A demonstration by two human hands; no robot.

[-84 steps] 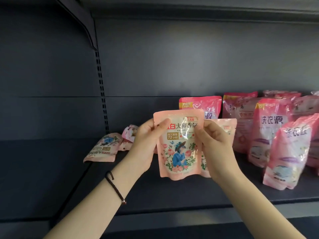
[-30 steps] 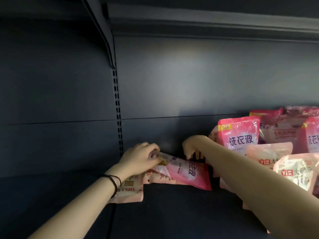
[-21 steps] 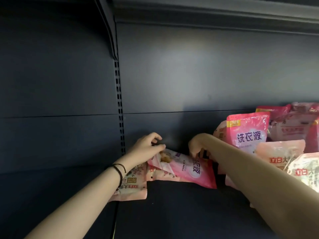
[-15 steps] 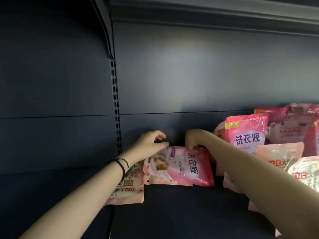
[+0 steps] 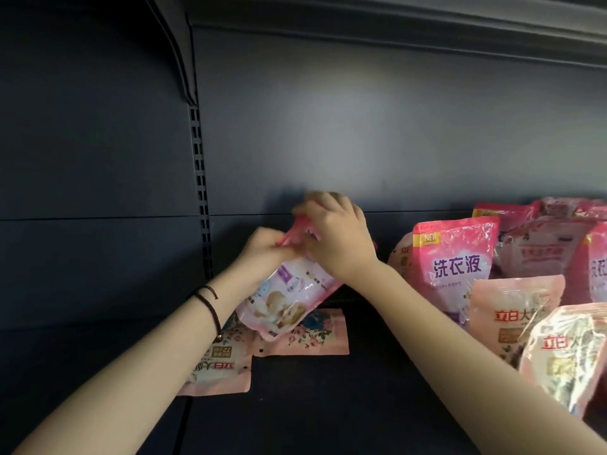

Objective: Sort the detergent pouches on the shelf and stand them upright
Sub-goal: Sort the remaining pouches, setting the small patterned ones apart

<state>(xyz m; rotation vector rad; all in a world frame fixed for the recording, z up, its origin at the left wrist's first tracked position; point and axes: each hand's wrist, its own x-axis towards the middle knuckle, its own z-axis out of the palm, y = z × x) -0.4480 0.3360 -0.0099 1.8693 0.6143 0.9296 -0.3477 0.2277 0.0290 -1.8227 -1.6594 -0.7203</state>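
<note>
Dark shelf (image 5: 328,408) carrying upright pouches (image 5: 456,264) at right, flat pouches (image 5: 315,336) at left, our left hand (image 5: 262,254) and right hand (image 5: 338,241) both curled tight on the tilted pink pouch (image 5: 289,300), held above the flat ones.

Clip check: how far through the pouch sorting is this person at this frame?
Done: at right, bright pink pouches stand upright at the back with pale pink pouches in front. In hand: the left hand and right hand grip a tilted bright pink pouch, not yet upright. Left: two flat pale pouches lie on the shelf below it.
</note>
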